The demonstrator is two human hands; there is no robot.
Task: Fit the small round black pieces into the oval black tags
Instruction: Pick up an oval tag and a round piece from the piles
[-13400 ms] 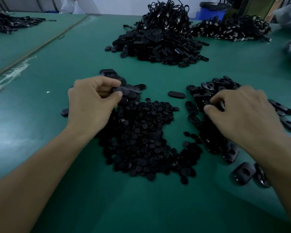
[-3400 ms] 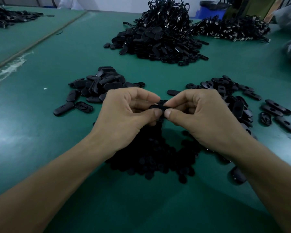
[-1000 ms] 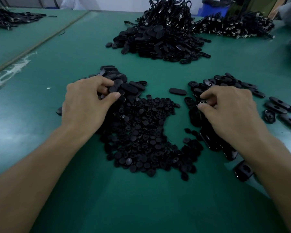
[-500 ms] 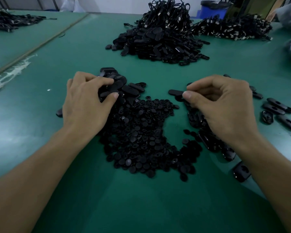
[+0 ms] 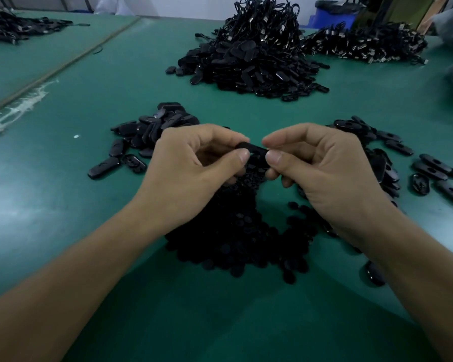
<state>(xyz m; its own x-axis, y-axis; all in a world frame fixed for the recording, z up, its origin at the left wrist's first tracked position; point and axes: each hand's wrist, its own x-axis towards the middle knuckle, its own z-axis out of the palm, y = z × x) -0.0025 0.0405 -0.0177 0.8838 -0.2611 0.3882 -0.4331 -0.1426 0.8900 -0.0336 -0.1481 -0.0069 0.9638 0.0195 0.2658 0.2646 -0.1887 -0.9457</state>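
Observation:
Between my two hands, raised over the middle of the green table, is one oval black tag point(image 5: 254, 150). My left hand point(image 5: 191, 173) pinches its left end with thumb and fingers; my right hand point(image 5: 322, 171) pinches its right end. Whether a round piece sits in it is hidden by my fingers. Below my hands lies a heap of small round black pieces point(image 5: 241, 236). A pile of oval tags point(image 5: 152, 129) lies to the left, and a looser spread of oval tags with holes point(image 5: 392, 163) to the right.
A big mound of black tags with cords point(image 5: 249, 56) stands at the back centre, and another pile of corded parts point(image 5: 364, 44) at the back right. A blue bin point(image 5: 332, 14) is behind them. A seam point(image 5: 50, 71) runs along the table at the left.
Both hands have left the piles at either side and come together at the centre. They now hold one oval tag between them above the round pieces.

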